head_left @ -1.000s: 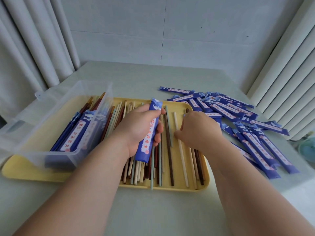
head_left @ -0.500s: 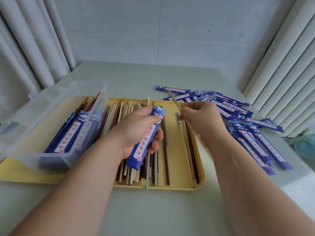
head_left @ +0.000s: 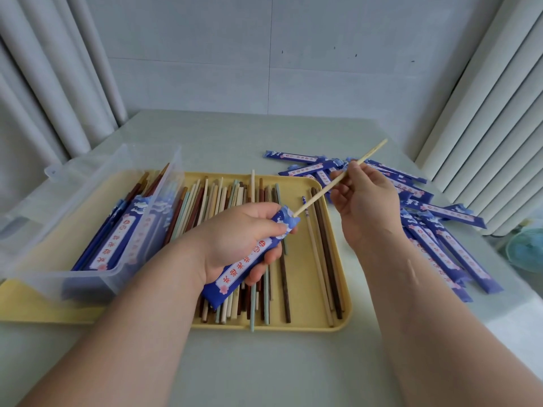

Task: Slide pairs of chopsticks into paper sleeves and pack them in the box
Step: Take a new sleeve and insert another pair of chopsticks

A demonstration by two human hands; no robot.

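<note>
While the pale green bench [head_left: 264,362] sat against a grey panelled wall [head_left: 264,69] with white curtains [head_left: 44,83] on both sides, the left hand [head_left: 235,239] gripped a blue paper sleeve [head_left: 249,259] mid-frame over the yellow tray [head_left: 338,289]. Right hand [head_left: 367,204] pinched a light chopstick [head_left: 338,179], tip at the sleeve's mouth. Clear box [head_left: 88,215] sat at left, empty sleeves [head_left: 440,230] piled at right.

Directly beneath the grip we see a flat yellow plastic tray [head_left: 293,326] on a pale grey-green table [head_left: 264,371]. Far beyond the grip stands a pale grey panelled wall [head_left: 264,54]. White pleated curtains hang well to its left [head_left: 44,98] and right [head_left: 484,127]. A blurred teal object [head_left: 526,248] sits far right.
</note>
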